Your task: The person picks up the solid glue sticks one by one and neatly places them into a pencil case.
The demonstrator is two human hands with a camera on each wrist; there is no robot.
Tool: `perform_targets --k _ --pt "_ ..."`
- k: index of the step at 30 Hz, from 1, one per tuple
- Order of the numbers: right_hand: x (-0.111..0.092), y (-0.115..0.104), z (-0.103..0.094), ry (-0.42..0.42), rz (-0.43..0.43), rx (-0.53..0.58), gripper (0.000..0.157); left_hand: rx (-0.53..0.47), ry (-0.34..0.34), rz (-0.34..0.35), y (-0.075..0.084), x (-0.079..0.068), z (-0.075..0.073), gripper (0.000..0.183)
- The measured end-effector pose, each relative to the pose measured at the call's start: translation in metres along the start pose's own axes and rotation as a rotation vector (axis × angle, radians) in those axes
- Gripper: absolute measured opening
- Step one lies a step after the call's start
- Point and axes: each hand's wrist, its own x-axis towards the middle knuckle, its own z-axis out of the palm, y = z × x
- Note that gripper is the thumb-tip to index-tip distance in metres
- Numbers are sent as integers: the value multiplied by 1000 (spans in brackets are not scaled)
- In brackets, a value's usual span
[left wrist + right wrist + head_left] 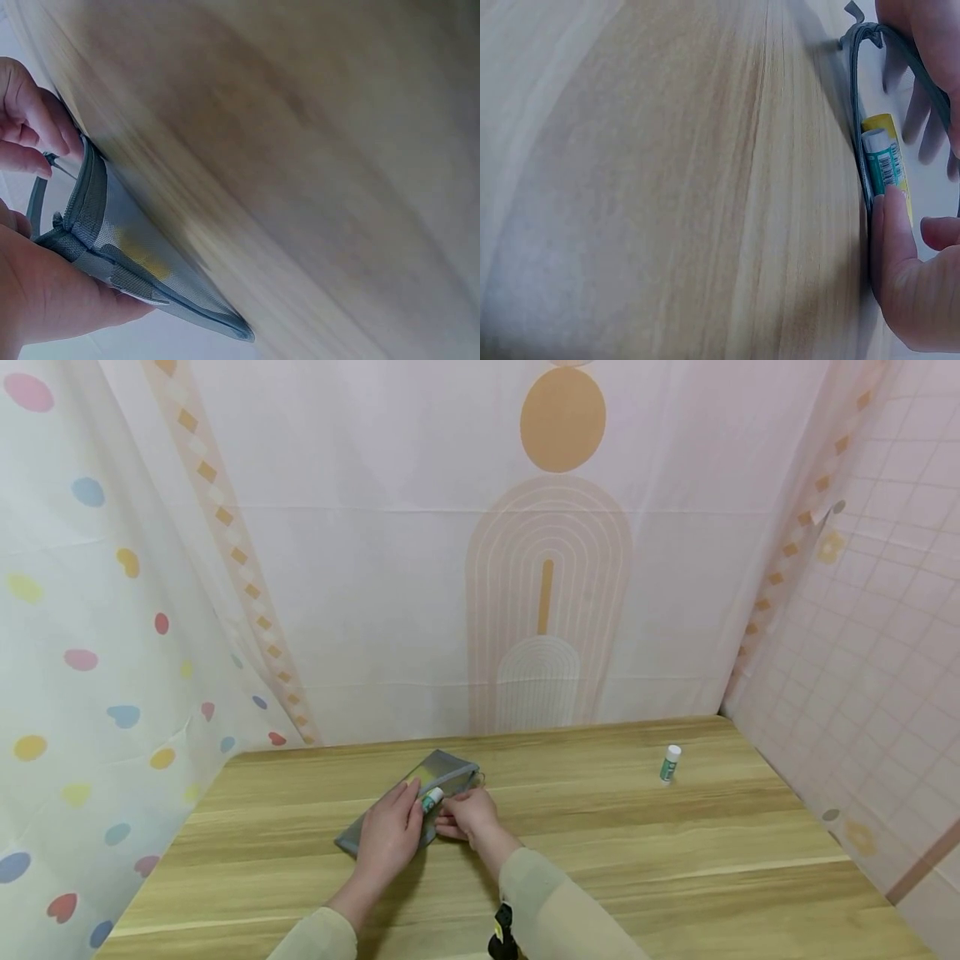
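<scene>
A grey zippered mesh pouch (450,766) lies slanted on the table, its mouth spread toward the right. My left hand (392,827) grips it from above, with the thumb along its side in the left wrist view. At the mouth is a glue stick (432,799) with a white cap and green label. Beside it, a yellow tube-like thing (880,121) shows inside the pouch. My right hand (471,814) is at the mouth, fingers reaching in; in the right wrist view a straight finger (898,225) meets the glue stick and the thumb stands apart.
Another glue stick (670,763), white-capped and green-labelled, stands upright at the right of the wooden table (600,827). A printed curtain (390,610) hangs behind the table's back edge, with more patterned cloth on both sides. A black device (502,933) sits by the right sleeve.
</scene>
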Motion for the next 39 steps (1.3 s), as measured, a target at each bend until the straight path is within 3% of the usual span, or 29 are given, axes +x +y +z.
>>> perform_targets --k 23,39 --pt "-4 4 -10 -58 -11 61 27 12 -15 -25 2 -1 -1 39" --pt "-10 0 -20 -68 -87 -62 22 14 -23 -35 1 0 1 40"
